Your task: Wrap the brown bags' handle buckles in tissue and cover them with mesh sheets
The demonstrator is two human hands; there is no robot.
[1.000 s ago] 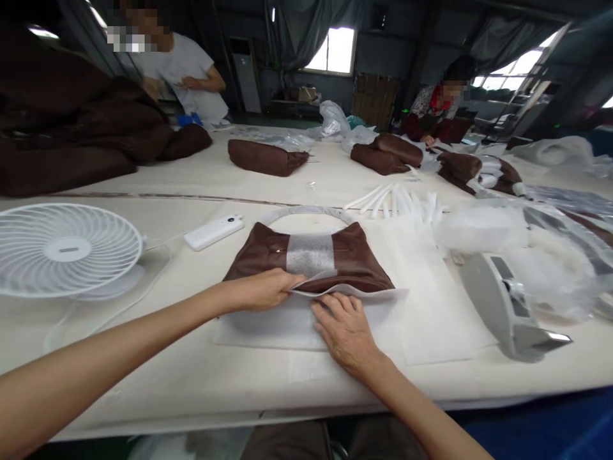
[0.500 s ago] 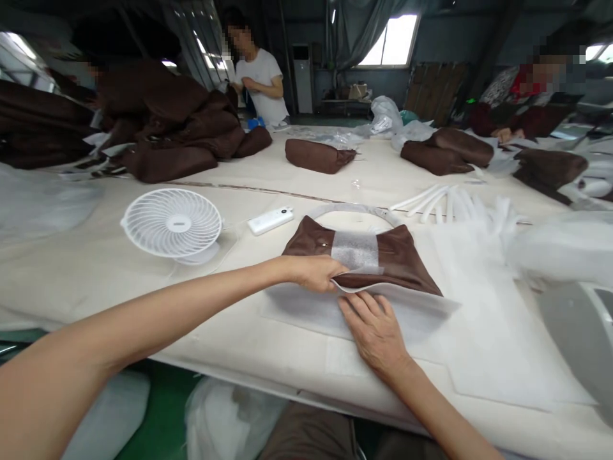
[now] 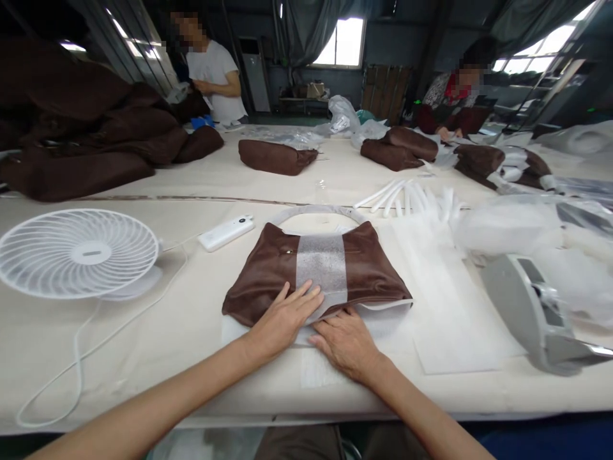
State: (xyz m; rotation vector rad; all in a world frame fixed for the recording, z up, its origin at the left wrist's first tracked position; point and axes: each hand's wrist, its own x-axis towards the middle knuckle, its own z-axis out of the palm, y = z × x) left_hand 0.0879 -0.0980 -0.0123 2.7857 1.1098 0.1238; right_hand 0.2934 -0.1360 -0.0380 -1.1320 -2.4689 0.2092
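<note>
A brown leather handbag (image 3: 258, 271) lies flat on the table before me, a translucent wrap band (image 3: 322, 259) around its middle. Its handle (image 3: 311, 209), wrapped in white, arches toward the far side. Under the bag's near edge is a thin white packing sheet (image 3: 383, 319). My left hand (image 3: 282, 319) rests on the bag's lower front, fingers spread flat over the leather and band. Against the near edge, my right hand (image 3: 347, 342) has its fingers stretched at the sheet and bag bottom, thumb apart; some fingertips are hidden.
A white fan (image 3: 90, 252) with a looping cable and a white device (image 3: 227, 233) stand left. To the right are white sheets (image 3: 445, 300), white foam strips (image 3: 407, 197) and a grey tape dispenser (image 3: 527, 313). Brown bags (image 3: 278, 156) and two people are across the table.
My left hand has let go of the bag's lifted near edge and now lies flat on its front. The bag lies flatter, my right hand stays at the near edge, and the view has shifted right.
</note>
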